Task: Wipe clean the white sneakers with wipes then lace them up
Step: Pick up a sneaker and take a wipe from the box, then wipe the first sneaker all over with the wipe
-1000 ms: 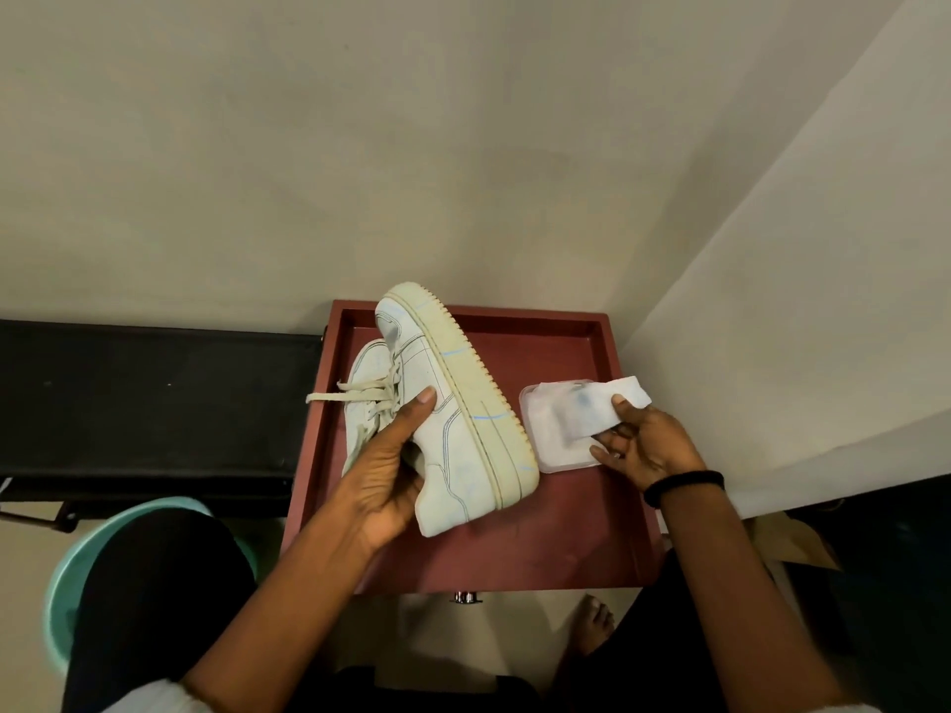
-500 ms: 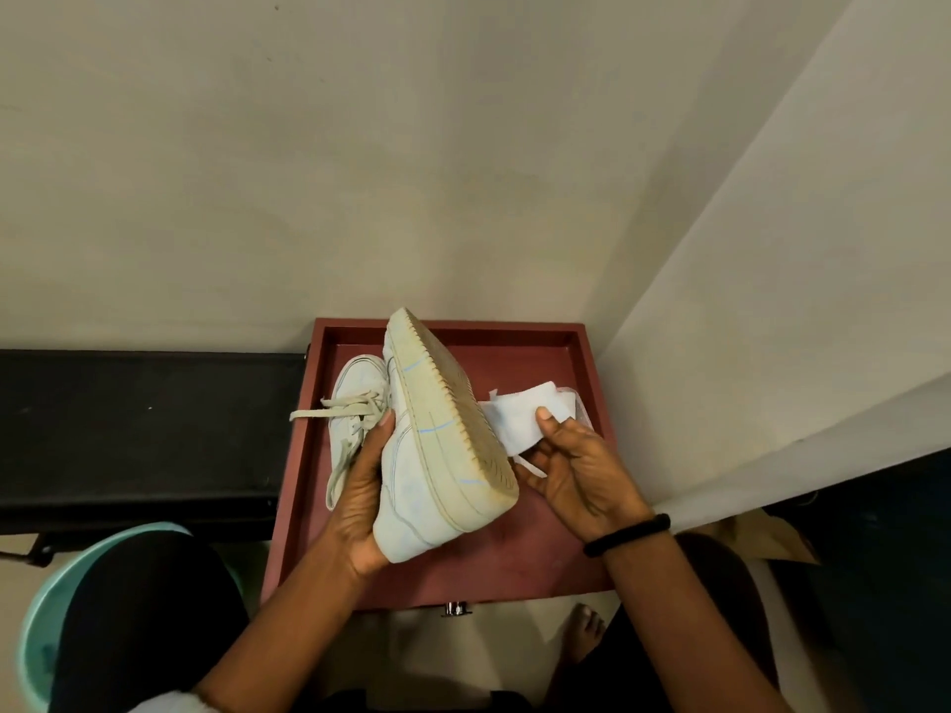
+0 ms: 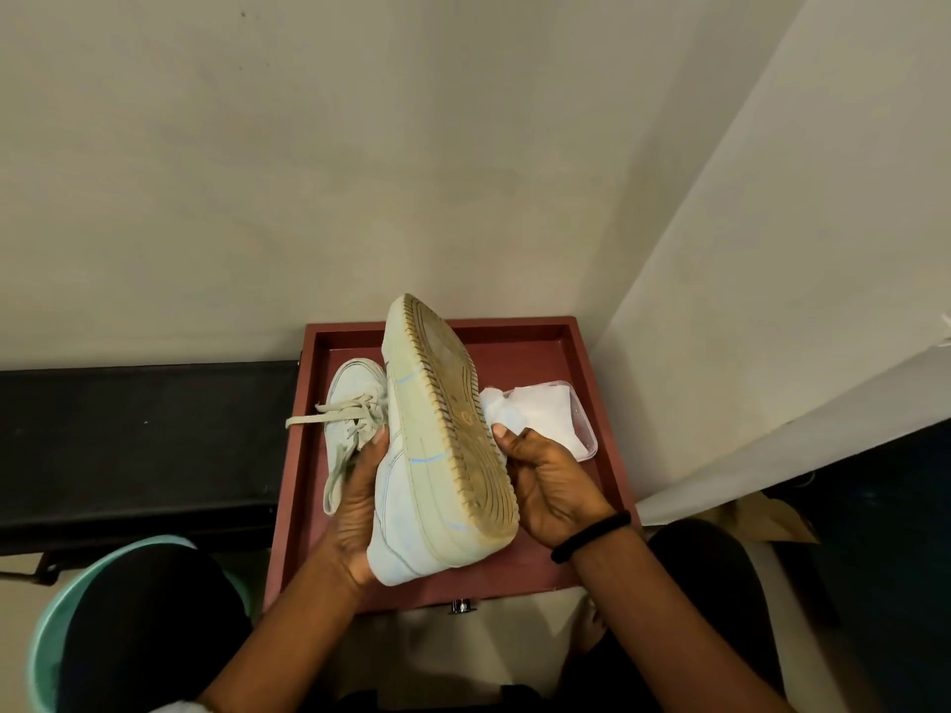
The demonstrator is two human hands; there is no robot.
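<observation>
Now grips the raised sneaker [image 3: 442, 455] with the left hand [image 3: 360, 512], clasped round the white upper from the side of the red tray's [image 3: 540, 347] left wall, thumb tip up near the lacing. Holds the shoe on edge above the tray, toe toward the tray's back wall, heel over its front rim, grimy tan sole turned toward the tray's right half. Keeps the right hand [image 3: 545, 481] on that sole side, fingers curled round a crumpled white wipe [image 3: 502, 411]; probably presses it to the sole's edge, though the contact itself hides behind the shoe. Wears a black band [image 3: 592, 535] on that wrist.

Down inside the tray, by its left wall: the second sneaker [image 3: 355, 398], upright on its sole, laces [image 3: 339, 419] loose, one end trailing out over the tray's left rim. In the tray's right half, just behind the right hand: a clear tub [image 3: 581, 429] with folded white sheets inside. Left of the tray, touching its side: a black bench [image 3: 144, 445]. Off the tray's front-left corner: a teal bucket [image 3: 56, 625], partly covered by a dark-clad knee.
</observation>
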